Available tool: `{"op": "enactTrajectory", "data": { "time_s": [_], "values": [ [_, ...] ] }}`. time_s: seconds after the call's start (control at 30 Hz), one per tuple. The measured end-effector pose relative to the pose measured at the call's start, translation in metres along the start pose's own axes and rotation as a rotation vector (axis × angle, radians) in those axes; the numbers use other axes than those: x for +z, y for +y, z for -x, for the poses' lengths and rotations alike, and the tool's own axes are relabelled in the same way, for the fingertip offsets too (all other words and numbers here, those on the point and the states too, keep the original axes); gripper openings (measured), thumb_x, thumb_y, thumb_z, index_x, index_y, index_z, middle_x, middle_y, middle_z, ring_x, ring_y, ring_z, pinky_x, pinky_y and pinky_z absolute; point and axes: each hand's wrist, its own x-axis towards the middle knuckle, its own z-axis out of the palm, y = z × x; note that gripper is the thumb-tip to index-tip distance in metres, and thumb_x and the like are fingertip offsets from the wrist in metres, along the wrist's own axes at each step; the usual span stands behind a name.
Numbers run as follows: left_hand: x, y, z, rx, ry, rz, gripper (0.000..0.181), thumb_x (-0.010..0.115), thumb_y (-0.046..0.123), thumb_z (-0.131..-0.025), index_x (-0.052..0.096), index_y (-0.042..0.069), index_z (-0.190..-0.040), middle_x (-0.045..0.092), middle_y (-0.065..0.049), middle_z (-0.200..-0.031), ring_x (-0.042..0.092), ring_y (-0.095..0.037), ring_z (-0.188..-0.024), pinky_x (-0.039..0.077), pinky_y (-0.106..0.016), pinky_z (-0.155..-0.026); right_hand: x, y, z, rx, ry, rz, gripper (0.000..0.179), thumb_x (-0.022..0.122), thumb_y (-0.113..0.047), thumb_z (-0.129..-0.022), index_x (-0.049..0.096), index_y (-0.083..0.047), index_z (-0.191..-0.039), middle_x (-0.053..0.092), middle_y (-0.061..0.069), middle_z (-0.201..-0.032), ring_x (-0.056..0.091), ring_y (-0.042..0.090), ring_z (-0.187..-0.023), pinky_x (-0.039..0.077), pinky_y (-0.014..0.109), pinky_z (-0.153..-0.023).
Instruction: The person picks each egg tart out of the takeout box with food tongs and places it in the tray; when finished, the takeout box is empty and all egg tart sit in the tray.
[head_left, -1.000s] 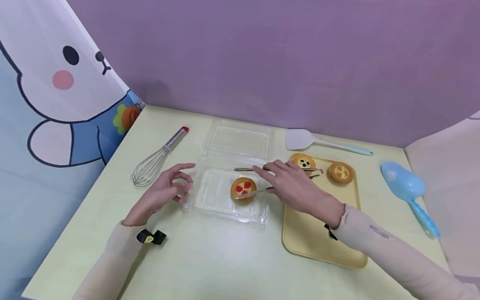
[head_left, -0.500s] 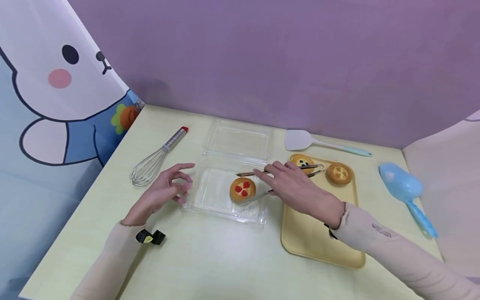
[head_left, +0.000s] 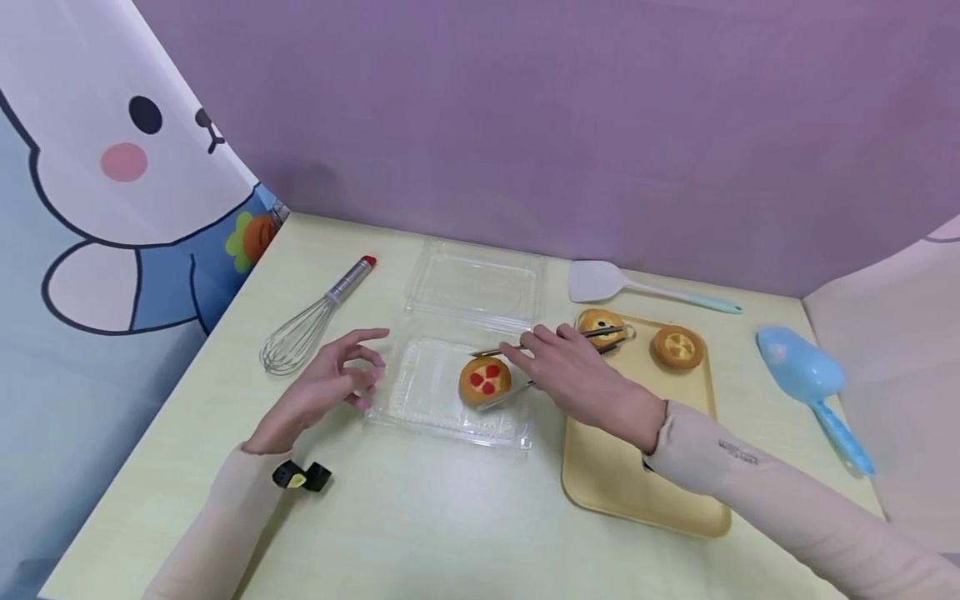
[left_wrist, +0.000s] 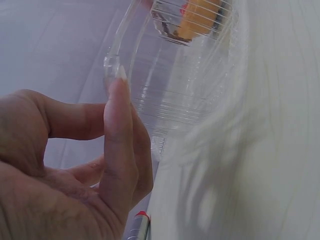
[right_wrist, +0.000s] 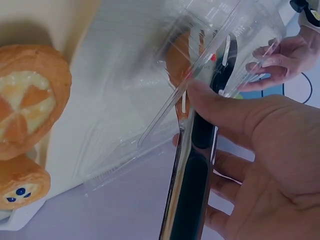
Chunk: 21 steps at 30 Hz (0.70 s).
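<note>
My right hand (head_left: 581,371) grips a pair of metal tongs (right_wrist: 192,165) by the middle. The tong arms stand apart, with one tip just above and one at the lower right edge of a tart (head_left: 483,381) topped with red pieces. This tart sits in the right half of the base of a clear plastic clamshell box (head_left: 420,383), whose lid (head_left: 476,283) lies folded back behind it. At the box's left edge is my left hand (head_left: 333,375), fingers spread and loosely bent. In the left wrist view a fingertip touches the clear rim (left_wrist: 112,65).
Right of the box lies a yellow tray (head_left: 637,487) bearing a tart with dark dots (head_left: 596,323) and a tart with an orange-segment pattern (head_left: 677,347). A whisk (head_left: 307,329) lies left, a spatula (head_left: 596,281) behind the tray, a blue scoop (head_left: 806,367) far right.
The tong arm that crossed the red-topped tart has slid down to its lower edge. My right hand has shifted slightly left; the left hand stays in place.
</note>
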Motion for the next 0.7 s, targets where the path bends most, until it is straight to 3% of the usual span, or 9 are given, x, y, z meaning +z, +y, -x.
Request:
{"op": "enactTrajectory", "data": {
  "time_s": [0.27,0.47,0.7],
  "values": [
    [0.002,0.001,0.001,0.009,0.001,0.009,0.074,0.053,-0.010,-0.090,0.036,0.009,-0.160,0.054,-0.021,-0.119,0.062,-0.020,-0.070,0.061,-0.034,-0.056,0.004,0.000,-0.011,0.021,-0.020,0.053,0.060,0.077,-0.007,-0.090,0.058,-0.017,-0.146,0.069,0.006,-0.118,0.063,0.026,-0.106,0.050,0.035,-0.073],
    [0.002,0.001,0.001,0.005,0.005,0.006,0.074,0.054,-0.010,-0.090,0.036,0.009,-0.160,0.054,-0.020,-0.118,0.062,-0.023,-0.071,0.061,-0.033,-0.056,0.010,0.001,-0.016,0.032,-0.001,0.035,0.059,0.074,-0.008,-0.092,0.057,-0.018,-0.148,0.070,0.005,-0.119,0.063,0.026,-0.103,0.048,0.034,-0.070],
    [0.002,0.001,0.000,0.001,0.006,-0.001,0.072,0.054,-0.009,-0.092,0.036,0.009,-0.159,0.054,-0.020,-0.118,0.061,-0.022,-0.069,0.061,-0.034,-0.056,0.014,0.000,-0.018,0.036,-0.043,0.017,0.059,0.074,-0.011,-0.092,0.057,-0.018,-0.149,0.069,0.006,-0.119,0.062,0.026,-0.105,0.049,0.034,-0.072]
  ]
}}
